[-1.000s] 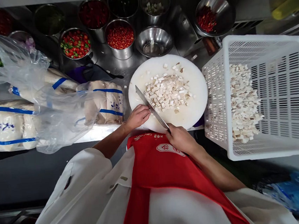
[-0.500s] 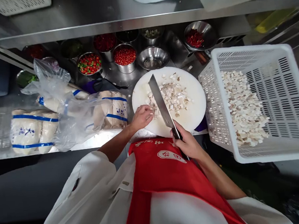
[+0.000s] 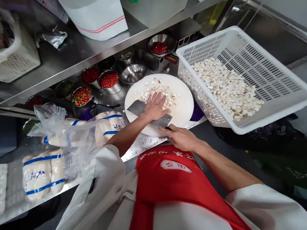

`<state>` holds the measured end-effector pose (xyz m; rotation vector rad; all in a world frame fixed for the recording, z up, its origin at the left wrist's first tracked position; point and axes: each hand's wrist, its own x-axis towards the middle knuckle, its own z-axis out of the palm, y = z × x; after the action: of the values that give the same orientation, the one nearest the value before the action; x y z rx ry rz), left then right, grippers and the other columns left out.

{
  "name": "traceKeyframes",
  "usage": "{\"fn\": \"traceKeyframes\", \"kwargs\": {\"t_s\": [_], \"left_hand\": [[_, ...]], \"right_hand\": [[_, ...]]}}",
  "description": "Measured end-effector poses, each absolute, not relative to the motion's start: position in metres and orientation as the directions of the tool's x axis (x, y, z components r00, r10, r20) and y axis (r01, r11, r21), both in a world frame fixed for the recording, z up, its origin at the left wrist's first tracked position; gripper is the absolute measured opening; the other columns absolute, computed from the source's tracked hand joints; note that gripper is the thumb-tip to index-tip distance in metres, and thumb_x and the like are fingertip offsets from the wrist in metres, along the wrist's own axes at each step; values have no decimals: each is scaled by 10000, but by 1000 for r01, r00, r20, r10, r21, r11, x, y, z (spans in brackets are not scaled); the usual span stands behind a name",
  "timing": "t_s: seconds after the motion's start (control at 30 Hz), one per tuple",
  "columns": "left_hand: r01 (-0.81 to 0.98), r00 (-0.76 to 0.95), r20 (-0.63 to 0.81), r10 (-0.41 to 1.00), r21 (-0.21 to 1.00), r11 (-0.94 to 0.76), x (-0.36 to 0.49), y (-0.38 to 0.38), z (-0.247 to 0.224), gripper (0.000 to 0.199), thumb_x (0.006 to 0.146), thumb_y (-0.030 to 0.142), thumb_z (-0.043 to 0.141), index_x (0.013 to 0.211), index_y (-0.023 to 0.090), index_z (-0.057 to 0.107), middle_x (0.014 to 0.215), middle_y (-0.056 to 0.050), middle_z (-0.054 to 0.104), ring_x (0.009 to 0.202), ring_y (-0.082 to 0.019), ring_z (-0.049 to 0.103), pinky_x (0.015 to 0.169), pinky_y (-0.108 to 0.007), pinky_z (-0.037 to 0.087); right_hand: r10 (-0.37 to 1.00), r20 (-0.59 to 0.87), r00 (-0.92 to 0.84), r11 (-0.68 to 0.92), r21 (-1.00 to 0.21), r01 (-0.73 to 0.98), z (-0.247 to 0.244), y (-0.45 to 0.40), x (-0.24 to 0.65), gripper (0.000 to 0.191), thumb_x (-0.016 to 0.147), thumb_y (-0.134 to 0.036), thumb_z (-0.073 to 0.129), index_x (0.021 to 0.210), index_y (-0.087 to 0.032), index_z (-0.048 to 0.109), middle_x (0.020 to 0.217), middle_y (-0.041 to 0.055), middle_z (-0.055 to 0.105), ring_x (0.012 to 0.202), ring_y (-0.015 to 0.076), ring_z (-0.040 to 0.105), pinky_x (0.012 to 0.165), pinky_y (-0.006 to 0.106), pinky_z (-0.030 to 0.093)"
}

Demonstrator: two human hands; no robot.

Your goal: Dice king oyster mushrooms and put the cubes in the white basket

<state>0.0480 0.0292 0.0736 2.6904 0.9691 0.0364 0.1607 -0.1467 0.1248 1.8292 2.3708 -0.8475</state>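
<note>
My right hand (image 3: 181, 137) is closed round the dark handle of a cleaver (image 3: 162, 121), whose broad blade lies tilted flat across the near part of the round white cutting board (image 3: 185, 104). Reaching over the blade, my left hand (image 3: 156, 105) has its fingers spread on the diced pale mushrooms (image 3: 171, 96), palm down. Part of the blade is hidden under that hand and wrist. To the right, a white slotted basket (image 3: 281, 117) holds a large heap of the same kind of pale diced pieces (image 3: 226, 86).
Plastic-wrapped pale mushroom packs (image 3: 43, 172) with blue bands lie on the left of the counter. Metal bowls of chopped red chillies (image 3: 109, 79) and an almost bare metal bowl (image 3: 133, 73) stand behind the board. A steel shelf (image 3: 83, 62) overhangs the back.
The cleaver has turned from upright-pointing to lying flat across the board. My left hand has moved from the board's left edge onto the diced pieces. The view has swung right.
</note>
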Motion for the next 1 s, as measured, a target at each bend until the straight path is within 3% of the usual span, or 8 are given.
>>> {"fn": "traceKeyframes", "kwargs": {"t_s": [0.23, 0.37, 0.47, 0.53, 0.63, 0.77, 0.9, 1.0], "left_hand": [[720, 685, -91, 723, 243, -651, 47, 76, 56, 695, 909, 543, 491, 1477, 155, 389, 1597, -161, 254, 1495, -374, 164, 1224, -557, 59], [793, 578, -79, 812, 290, -536, 26, 105, 44, 644, 935, 544, 452, 1456, 167, 423, 1579, -147, 303, 1487, -338, 212, 1229, -518, 100], [890, 360, -19, 933, 305, -338, -21, 127, 37, 500, 1002, 427, 328, 1397, 164, 484, 1501, -129, 441, 1412, -251, 375, 1196, -422, 249], [965, 163, -115, 980, 224, -134, -62, 140, 35, 439, 1005, 310, 294, 1345, 163, 530, 1424, -135, 524, 1329, -234, 477, 1124, -389, 356], [994, 60, -376, 925, 107, -21, -111, 156, 29, 348, 882, 227, 532, 1204, 156, 642, 1276, -151, 640, 1189, -267, 594, 999, -364, 462], [985, 141, -524, 840, 163, -64, -124, 164, 8, 394, 625, 178, 774, 1014, 216, 728, 1126, -76, 724, 1069, -258, 656, 933, -303, 495], [986, 91, -537, 839, 165, -2, -110, 166, -5, 330, 616, 221, 791, 927, 127, 730, 1054, -163, 729, 1055, -314, 660, 917, -370, 499], [984, 11, -456, 890, 161, 70, -111, 171, 3, 343, 712, 259, 744, 1003, 85, 697, 1072, -208, 708, 1066, -326, 654, 906, -394, 497]], "right_hand": [[905, -357, -233, 82, -390, 917, 125, -201, 186, 698, 854, -148, 446, 1533, -288, 361, 1259, 125, 580, 857, 209, 660, 717, 289, 478], [920, -343, -191, -32, -549, 835, 127, -242, 218, 656, 840, -164, 462, 1487, -275, 442, 1226, 110, 605, 955, 232, 663, 824, 346, 515], [954, -293, -60, -190, -749, 635, 126, -269, 236, 607, 830, -213, 511, 1434, -260, 495, 1160, 90, 645, 1044, 242, 638, 890, 353, 512], [930, -360, 80, -357, -823, 443, 123, -284, 238, 576, 811, -259, 570, 1386, -259, 527, 1056, 72, 666, 868, 226, 661, 756, 337, 544], [841, -494, 223, -514, -857, 42, 117, -299, 227, 540, 763, -311, 653, 1295, -273, 565, 951, 42, 648, 560, 154, 555, 493, 296, 474], [803, -526, 281, -406, -828, -388, 105, -306, 206, 411, 696, -303, 654, 1103, -263, 620, 973, 58, 630, 528, 129, 494, 419, 268, 386], [774, -567, 283, -387, -776, -498, 80, -303, 201, 267, 702, -359, 609, 946, -252, 596, 881, 35, 618, 483, 112, 440, 395, 245, 340], [675, -675, 297, -541, -727, -423, 59, -294, 201, 257, 779, -483, 587, 842, -243, 521, 742, 8, 611, 464, 134, 471, 417, 269, 384]]}}
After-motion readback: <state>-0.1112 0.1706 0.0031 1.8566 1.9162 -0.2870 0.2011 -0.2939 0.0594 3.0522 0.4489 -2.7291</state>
